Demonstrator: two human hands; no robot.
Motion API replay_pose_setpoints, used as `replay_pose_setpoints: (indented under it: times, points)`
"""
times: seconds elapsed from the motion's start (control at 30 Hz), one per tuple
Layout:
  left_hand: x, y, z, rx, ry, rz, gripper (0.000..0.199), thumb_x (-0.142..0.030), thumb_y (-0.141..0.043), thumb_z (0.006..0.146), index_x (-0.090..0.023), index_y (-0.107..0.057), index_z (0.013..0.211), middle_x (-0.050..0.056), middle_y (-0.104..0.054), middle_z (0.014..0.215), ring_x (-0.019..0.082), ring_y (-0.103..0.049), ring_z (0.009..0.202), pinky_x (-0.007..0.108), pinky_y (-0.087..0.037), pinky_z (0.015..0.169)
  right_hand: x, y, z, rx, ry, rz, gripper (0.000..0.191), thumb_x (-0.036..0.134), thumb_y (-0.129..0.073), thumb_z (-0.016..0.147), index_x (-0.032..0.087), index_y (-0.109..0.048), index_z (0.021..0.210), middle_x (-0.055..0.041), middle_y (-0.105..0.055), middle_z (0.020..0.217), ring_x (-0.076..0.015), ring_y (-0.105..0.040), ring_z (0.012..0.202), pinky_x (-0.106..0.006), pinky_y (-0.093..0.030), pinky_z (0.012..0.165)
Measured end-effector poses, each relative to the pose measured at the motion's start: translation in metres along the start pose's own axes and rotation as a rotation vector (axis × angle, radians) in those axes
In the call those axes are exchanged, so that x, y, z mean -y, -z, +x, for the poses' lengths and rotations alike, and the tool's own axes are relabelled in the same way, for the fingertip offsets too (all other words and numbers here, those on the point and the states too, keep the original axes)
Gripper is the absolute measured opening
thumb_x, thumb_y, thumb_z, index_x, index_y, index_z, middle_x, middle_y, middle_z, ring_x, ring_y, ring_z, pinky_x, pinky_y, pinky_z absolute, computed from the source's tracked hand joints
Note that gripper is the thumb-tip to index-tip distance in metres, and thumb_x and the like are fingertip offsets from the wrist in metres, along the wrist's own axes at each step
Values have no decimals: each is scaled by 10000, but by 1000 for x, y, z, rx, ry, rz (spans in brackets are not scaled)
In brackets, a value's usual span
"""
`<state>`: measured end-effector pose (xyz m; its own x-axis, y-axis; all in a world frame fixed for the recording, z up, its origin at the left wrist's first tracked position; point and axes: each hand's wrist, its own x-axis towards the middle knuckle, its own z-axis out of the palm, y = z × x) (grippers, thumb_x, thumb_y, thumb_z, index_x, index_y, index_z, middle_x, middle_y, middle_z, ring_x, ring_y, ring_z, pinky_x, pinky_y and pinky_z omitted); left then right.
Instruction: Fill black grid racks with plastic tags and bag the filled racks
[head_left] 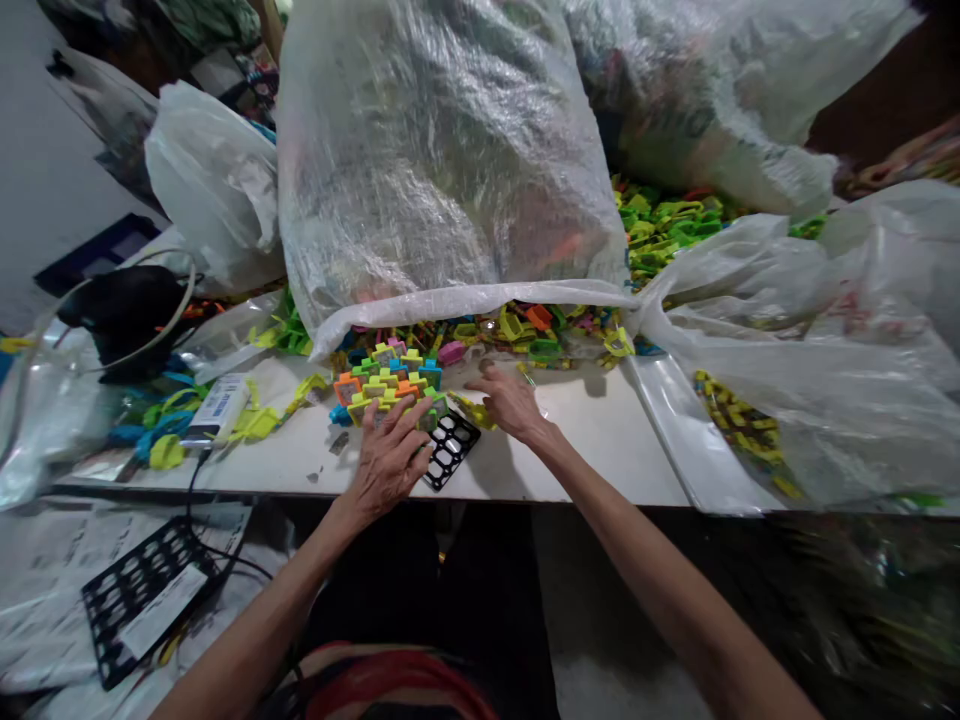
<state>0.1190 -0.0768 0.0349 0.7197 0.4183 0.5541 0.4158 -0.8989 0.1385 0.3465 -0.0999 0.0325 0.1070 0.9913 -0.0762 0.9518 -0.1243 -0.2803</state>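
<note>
The left hand (388,455) is lying loosely spread on pieces (388,378) packed left of the rack's (451,445) bare cells; the right hand (512,402), half-curled, is reaching right of it, its hold unclear. Seemingly they're filling it, the next piece needing a careful pinch.

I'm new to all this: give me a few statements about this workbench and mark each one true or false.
1. The left hand is nearer the cluster of multicoloured plastic pieces than the right hand is. True.
2. The perforated tray beside the left hand is white. False: it is black.
3. The right hand is inside the large plastic bag. False: it is over the white tabletop, in front of the bag.
4. A second black tray, at the picture's lower left, has a white label on it. True.
</note>
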Motion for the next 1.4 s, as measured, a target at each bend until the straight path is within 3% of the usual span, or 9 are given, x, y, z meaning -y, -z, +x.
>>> replay_pose_setpoints:
  times: [0.1,0.2,0.4,0.53,0.63,0.93,1.07,1.23,1.4]
  points:
    - [1,4,0,22,1,-14,162,-213,-455,909,-209,-592,823,67,-607,1273,233,-474,1268,490,-178,1119,9,9,30,197,244,-133,444,127,-427,877,335,-608,1225,-64,-615,1207,-221,-620,1010,-276,-423,736]
    - [5,9,-3,42,-5,-44,180,-216,-431,919,-208,-594,844,69,-607,1274,231,-467,1273,481,-187,1117,16,11,42,260,304,-226,364,163,-458,879,294,-664,1149,-81,-654,1128,-240,-627,993,-283,-414,706]
    - [4,15,3,74,15,-27,303,-230,-397,941,-205,-526,1213,77,-584,1302,219,-432,1303,476,-155,1128,2,5,14,244,362,-314,272,144,-457,882,192,-709,973,-124,-618,1132,-220,-637,898,-273,-370,616]
    - [4,11,27,68,131,81,383,-262,-410,943,-215,-472,1319,91,-518,1372,259,-392,1331,521,-159,1110,-22,-4,-4,151,247,-305,316,69,-388,877,148,-673,991,-133,-599,1141,-202,-614,895,-279,-356,608]
    - [14,6,40,179,151,112,339,-328,-435,939,-242,-553,1245,80,-498,1391,299,-415,1308,558,-209,1069,-30,-10,-12,139,168,-330,306,61,-385,862,121,-642,1016,-135,-620,1047,-207,-615,850,-286,-356,603]
    - [28,1,37,218,143,58,275,-363,-447,941,-269,-626,1127,42,-530,1365,265,-432,1296,527,-216,1073,-12,-12,-14,204,110,-237,248,84,-431,804,134,-634,937,-113,-641,968,-198,-630,772,-271,-307,563]
    - [28,1,37,224,143,54,281,-370,-444,944,-267,-617,1139,42,-517,1378,262,-422,1305,525,-211,1074,-15,-13,-7,155,-27,8,112,134,-532,693,149,-625,754,-75,-653,796,-190,-597,732,-259,-278,553]
    - [28,2,37,224,135,45,292,-373,-436,947,-260,-605,1156,46,-508,1385,261,-414,1312,523,-204,1078,-4,-32,10,72,-191,718,76,186,-561,577,166,-571,650,8,-585,623,-136,-520,584,-227,-329,524]
    - [27,2,37,218,144,40,283,-361,-447,942,-265,-609,1152,41,-515,1380,253,-422,1306,506,-184,1097,10,-55,38,117,-122,1246,229,223,-624,486,156,-609,705,5,-626,691,-140,-544,629,-240,-434,577]
